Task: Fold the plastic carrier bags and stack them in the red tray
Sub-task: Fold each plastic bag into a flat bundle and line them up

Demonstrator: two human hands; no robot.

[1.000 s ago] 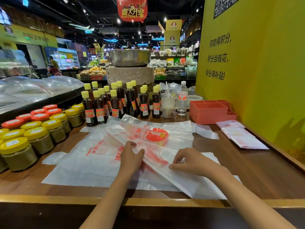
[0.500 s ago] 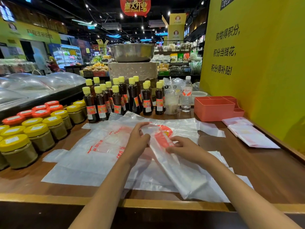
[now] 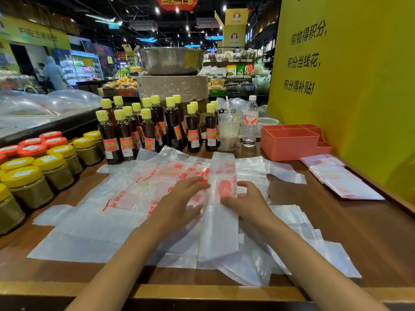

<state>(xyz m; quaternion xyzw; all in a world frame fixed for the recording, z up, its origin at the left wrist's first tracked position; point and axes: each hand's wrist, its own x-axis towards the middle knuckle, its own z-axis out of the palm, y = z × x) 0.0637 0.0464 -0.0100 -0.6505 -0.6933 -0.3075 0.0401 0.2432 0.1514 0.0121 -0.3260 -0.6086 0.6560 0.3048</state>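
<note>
1. carrier bags [image 3: 125, 198]: see-through white with red print
2. tray [image 3: 289, 142] far right: salmony red
3. bottles [image 3: 148, 129]: dark brown, yellow caps
4. jars [image 3: 29, 182] on the left: yellow and red lids
5. counter [image 3: 370, 232]: brown wood

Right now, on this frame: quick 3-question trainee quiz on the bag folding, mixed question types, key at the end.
1. True or false: the red tray already holds folded bags.
2. Multiple choice: the narrow folded bag strip lies A) between the two hands, B) inside the tray, C) on the yellow-lidded jars.
3. Short answer: where do the finished folded bags lie?

Key
1. False: no bags show in its visible compartments.
2. A: the left hand rests flat at its left edge, the right hand at its right edge.
3. On the wooden counter, to the right, just in front of the tray.
</note>
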